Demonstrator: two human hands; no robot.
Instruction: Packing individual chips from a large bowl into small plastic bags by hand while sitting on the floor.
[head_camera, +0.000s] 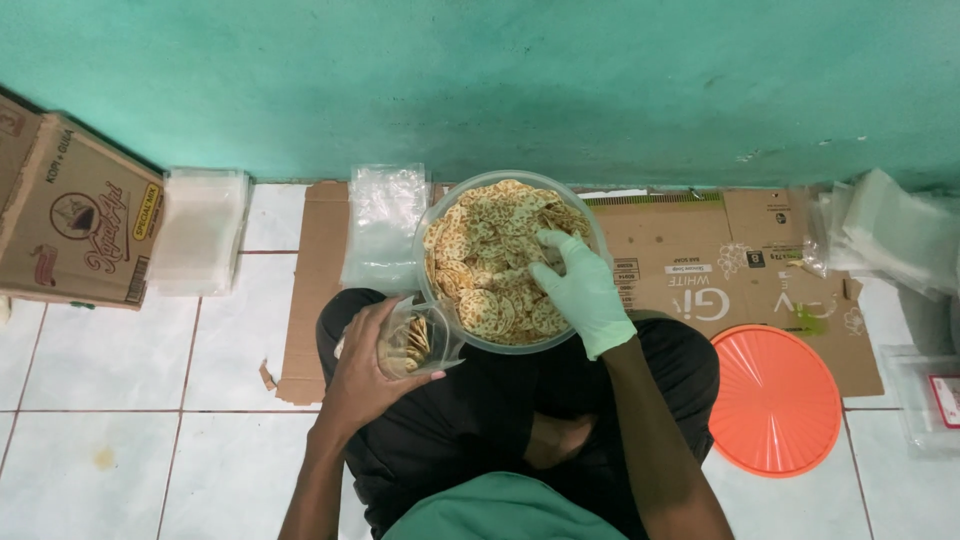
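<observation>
Person is seated cross-legged on a white tiled floor (100, 360), facing a green wall (500, 80), in dark trousers. A large clear plastic tub (436, 215) rests on the lap and against the flattened cardboard sheet (680, 260) laid along the wall base. The tub is filled nearly to the rim with round, thin, brown-flecked crackers (480, 265).

Right hand (583, 290): wears a pale green glove. Forearm rises from the lower right, wrist bent, palm down over the right half of the tub. Fingers are curled loosely into the cracker pile, touching the top layer; whether any cracker is actually pinched I cannot tell.

Left hand (370, 365): bare. Forearm comes up from the lower left, elbow bent outward. Fingers and thumb are wrapped around a small clear plastic bag (412, 340), closed on it firmly, with its mouth turned toward the tub and touching the near-left rim. The bag already contains several crackers.

Surroundings: a stack of clear empty bags (383, 225) lies just left of the tub on the cardboard. Another pile of clear bags (200, 230) sits farther left, beside a printed brown carton (75, 215). A round orange lid (775, 398) lies flat on the floor beside the right knee. More clear plastic packaging (885, 235) is heaped at the right edge.
</observation>
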